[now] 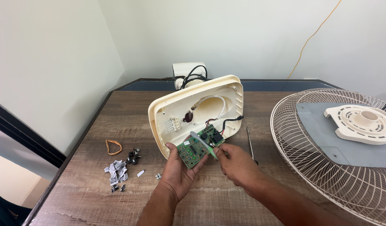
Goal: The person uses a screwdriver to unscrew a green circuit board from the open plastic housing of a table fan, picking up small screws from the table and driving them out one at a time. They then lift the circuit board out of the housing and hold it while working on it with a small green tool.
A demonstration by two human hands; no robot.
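The cream plastic fan housing (197,113) stands opened near the wooden table's (285,201) far edge, and the green printed circuit board (200,145) is already lifted out, wires still attached. The left hand (178,169) cups it underneath, fingers closed on it. The right hand (237,165) pinches a thin green-handled tool (203,143) against it. A cream wire fan guard (327,146) lies by the right edge, small screws (133,157) towards the left.

Your left hand (179,169) cradles a green circuit board (200,146) before the tilted cream housing (193,109), while your right hand (237,164) pinches a slim green tool (204,145) across it.
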